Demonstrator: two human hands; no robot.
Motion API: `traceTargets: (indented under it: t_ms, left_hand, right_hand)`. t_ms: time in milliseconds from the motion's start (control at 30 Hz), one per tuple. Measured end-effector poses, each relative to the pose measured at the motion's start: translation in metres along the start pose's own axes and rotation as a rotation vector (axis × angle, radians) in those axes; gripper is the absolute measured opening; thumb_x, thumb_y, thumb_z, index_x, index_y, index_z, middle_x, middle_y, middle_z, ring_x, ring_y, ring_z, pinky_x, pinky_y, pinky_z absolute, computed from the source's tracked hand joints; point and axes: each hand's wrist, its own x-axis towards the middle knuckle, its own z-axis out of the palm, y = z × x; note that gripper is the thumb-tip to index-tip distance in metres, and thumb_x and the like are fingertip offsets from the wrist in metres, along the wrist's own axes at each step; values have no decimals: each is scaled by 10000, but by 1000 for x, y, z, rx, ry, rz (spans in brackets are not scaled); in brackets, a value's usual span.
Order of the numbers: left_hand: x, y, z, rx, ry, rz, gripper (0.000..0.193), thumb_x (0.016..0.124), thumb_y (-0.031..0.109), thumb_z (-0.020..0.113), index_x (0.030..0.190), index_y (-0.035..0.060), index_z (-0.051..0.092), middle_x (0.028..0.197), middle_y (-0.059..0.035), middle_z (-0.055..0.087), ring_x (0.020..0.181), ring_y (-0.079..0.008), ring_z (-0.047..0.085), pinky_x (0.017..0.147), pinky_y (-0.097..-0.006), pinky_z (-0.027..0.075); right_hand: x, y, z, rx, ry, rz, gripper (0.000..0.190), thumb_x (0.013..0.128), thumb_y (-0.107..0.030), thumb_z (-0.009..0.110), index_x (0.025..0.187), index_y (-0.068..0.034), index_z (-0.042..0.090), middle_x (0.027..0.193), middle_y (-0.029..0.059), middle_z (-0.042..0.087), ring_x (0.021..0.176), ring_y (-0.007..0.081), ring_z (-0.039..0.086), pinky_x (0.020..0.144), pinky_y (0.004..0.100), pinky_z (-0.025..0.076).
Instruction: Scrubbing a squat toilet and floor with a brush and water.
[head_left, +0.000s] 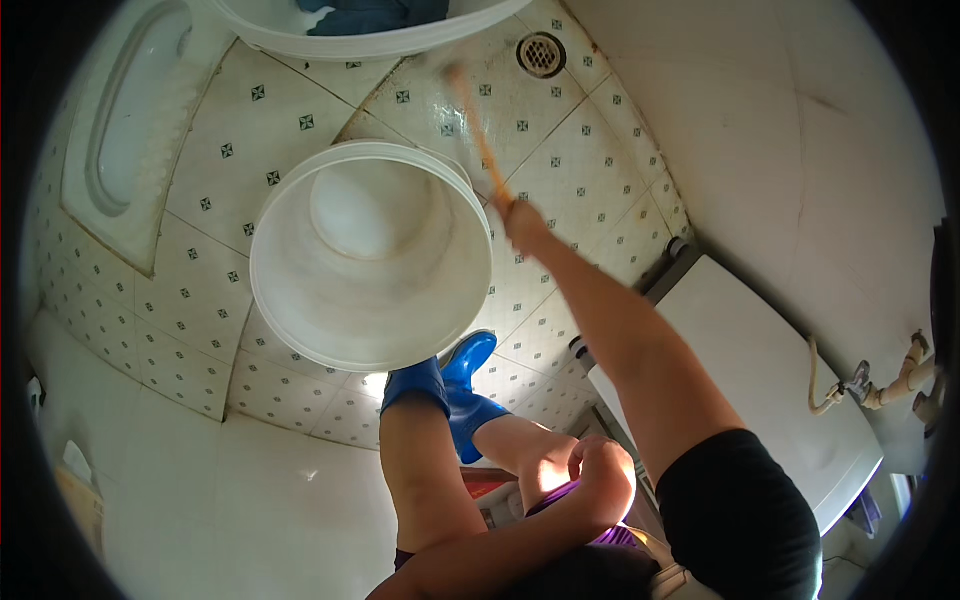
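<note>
My right hand is closed around one end of a slim orange-brown stick. The stick points away from me over the patterned tile floor, its far end blurred, so I cannot tell what the tip is. Just left of that hand stands a large white plastic bucket; its open mouth faces me and shows a pale inside. Stick and hand are outside its rim. My left hand rests bent on my knee, and its fingers are mostly hidden.
Ahead is a white tub with dark blue cloth inside. A squat toilet lies left, a round floor drain at upper right. Blue rubber boots are on my feet. A white appliance stands right, near a tap.
</note>
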Motion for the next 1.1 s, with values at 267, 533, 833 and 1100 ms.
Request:
traceTargets:
  t_ms: [267,533,833,1100]
  left_hand:
    - [-7,4,22,-96,317,274,212,739,270,554,853,113,640,761,7,590,662,-160,595,310,-330,423]
    - [62,35,150,-130,508,149,250,795,299,495,856,101,636,764,-11,599,575,-188,590,311,-361,429]
    - [-18,3,-14,97,193,169,225,743,282,540,846,117,652,753,-11,612,535,-202,597,308,-351,447]
    - [5,18,1,130,-193,182,176,657,194,635,820,135,667,751,-11,629,576,-194,611,355,-337,476]
  right_hand:
    - [-50,33,100,-10,-99,-247,543,877,-437,367,840,74,548,844,297,570,851,425,549,738,450,433]
    - [-51,17,97,26,-21,-188,651,852,-565,336,796,39,574,834,276,585,882,396,558,779,438,418]
    - [-27,2,88,74,-45,-210,643,839,-590,347,753,19,535,608,177,556,475,270,571,456,384,465]
    - [-16,45,36,-332,-5,-248,587,859,-551,323,959,-11,532,869,222,596,857,363,568,748,440,441]
